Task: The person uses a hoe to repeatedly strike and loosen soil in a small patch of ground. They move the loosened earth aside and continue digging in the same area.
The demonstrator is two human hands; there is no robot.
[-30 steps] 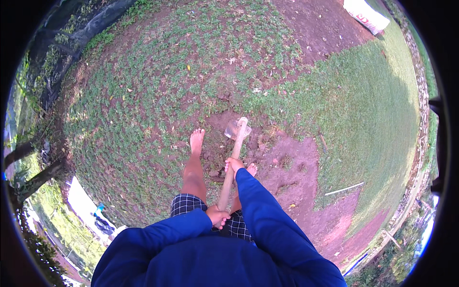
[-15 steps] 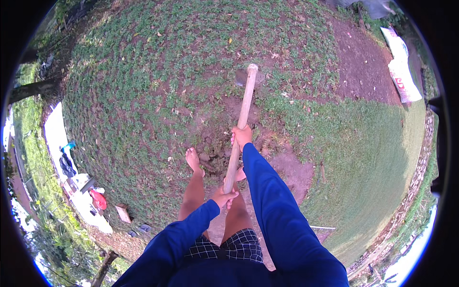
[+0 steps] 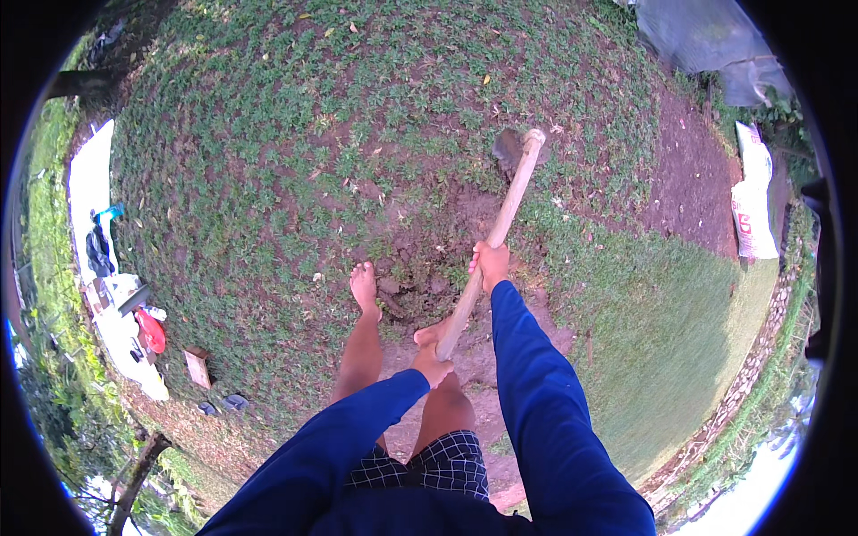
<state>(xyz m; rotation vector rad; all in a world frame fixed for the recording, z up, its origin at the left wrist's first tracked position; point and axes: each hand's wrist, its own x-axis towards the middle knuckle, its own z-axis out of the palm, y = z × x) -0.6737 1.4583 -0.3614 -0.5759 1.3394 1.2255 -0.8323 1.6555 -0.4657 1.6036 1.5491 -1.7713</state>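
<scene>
Both my hands are wrapped round the wooden handle of a hoe (image 3: 503,217). My left hand (image 3: 433,364) grips the near end of the handle, just in front of my thighs. Farther up, about the middle, my right hand (image 3: 491,263) is closed on it. The handle slants away to the right, and its dark metal blade (image 3: 508,150) is at the far end. Whether the blade touches the ground I cannot tell. Broken, loose soil (image 3: 420,293) lies between and ahead of my bare feet (image 3: 364,286).
Low green weeds (image 3: 268,179) cover the ground ahead and left. A white sheet (image 3: 92,170) with bags and a red item (image 3: 150,330) lies at the left, near a small box (image 3: 197,367) and dark sandals (image 3: 235,402). White sacks (image 3: 753,196) lie far right, by bare soil (image 3: 693,179).
The hoe's head has swung to the right, with the handle more slanted. Both hands have shifted right along with it, and the view has turned somewhat.
</scene>
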